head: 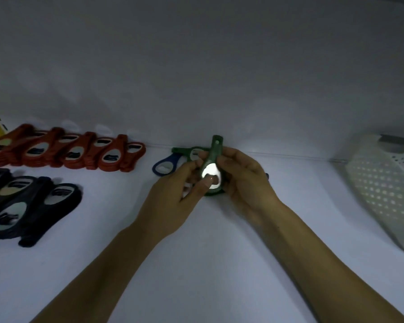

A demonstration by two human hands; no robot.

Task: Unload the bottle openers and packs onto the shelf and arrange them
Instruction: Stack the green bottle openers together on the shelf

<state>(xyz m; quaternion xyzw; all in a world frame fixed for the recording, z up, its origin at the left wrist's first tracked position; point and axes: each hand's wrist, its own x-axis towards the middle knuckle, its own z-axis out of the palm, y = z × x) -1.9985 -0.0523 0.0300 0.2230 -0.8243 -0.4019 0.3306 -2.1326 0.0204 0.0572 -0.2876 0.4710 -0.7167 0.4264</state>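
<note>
At the right edge of the frame a white perforated basket (383,194) stands tilted on the shelf (301,199), its holed wall towards the camera. What it holds cannot be seen.

In the middle, both hands hold one green bottle opener (214,155) just above the shelf, its handle pointing up at the back wall (196,78). The left hand (173,201) pinches it with the thumb on the bright metal head. The right hand (245,183) has its fingers curled round the other side.

Just behind the hands a second green opener (184,151) and a blue opener (163,166) lie on the shelf close to the wall. At left, red bottle openers (65,150) overlap in a row, with dark bottle openers (28,201) in front of them.

Bare shelf lies between the hands and the basket, and across the foreground.
</note>
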